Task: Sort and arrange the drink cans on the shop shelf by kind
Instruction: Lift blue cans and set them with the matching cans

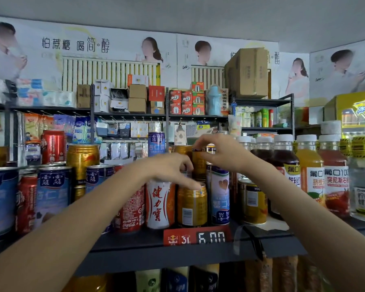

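cans (160,204) are still being found mixed – sorting is judged early; gold can (198,165) is being pinched by right hand (217,152), left hand (173,169) spread, touching can tops.

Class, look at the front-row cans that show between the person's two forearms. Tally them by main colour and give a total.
Red can: 1
White can: 1
Gold cans: 2
Pale blue can: 1
Total: 5

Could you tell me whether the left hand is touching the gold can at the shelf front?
Touching. In the head view, the left hand's fingertips rest on the gold can's top rim.
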The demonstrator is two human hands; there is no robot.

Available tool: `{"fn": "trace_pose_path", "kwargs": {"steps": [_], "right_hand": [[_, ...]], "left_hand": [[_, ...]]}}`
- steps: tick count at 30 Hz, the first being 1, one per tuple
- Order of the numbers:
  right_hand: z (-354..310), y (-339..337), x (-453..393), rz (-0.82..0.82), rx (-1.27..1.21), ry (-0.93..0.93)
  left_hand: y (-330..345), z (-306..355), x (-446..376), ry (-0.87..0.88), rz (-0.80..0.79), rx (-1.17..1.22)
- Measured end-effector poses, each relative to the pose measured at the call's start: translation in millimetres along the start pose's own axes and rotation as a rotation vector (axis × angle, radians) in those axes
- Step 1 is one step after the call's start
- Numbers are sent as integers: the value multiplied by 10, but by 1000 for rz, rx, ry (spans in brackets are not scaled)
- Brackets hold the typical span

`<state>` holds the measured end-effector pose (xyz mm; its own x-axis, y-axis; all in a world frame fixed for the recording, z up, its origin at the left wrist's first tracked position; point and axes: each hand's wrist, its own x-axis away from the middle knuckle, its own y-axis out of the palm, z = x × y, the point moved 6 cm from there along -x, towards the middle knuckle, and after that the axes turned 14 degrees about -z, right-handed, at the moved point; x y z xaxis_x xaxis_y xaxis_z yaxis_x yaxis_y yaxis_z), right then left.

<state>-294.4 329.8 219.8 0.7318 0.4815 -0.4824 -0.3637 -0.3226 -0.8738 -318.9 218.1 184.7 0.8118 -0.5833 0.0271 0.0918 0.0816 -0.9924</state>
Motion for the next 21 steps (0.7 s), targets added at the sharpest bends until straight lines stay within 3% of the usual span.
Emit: {"fn": "trace_pose_path", "kwargs": {"steps": [4, 7, 9, 11, 17, 21], "right_hand": [[-173, 237, -468, -253, 270, -3], [-110, 526, -733, -540, 570, 162], [-68, 646, -818, -647, 653, 230], [-66, 674, -841, -661, 636, 212], [-184, 440, -795, -615, 226, 95], [-307, -225, -671, -401, 65, 66]], "left_hand": [[-294, -311, 208, 9, 253, 173], [-301, -484, 266, -32, 335, 165], [-288, -547, 294, -30, 372, 168], [-282, -591, 312, -12, 401, 163], [-303, -699, 325, 18, 498, 342], [-340, -642, 311, 28, 580, 532]]}}
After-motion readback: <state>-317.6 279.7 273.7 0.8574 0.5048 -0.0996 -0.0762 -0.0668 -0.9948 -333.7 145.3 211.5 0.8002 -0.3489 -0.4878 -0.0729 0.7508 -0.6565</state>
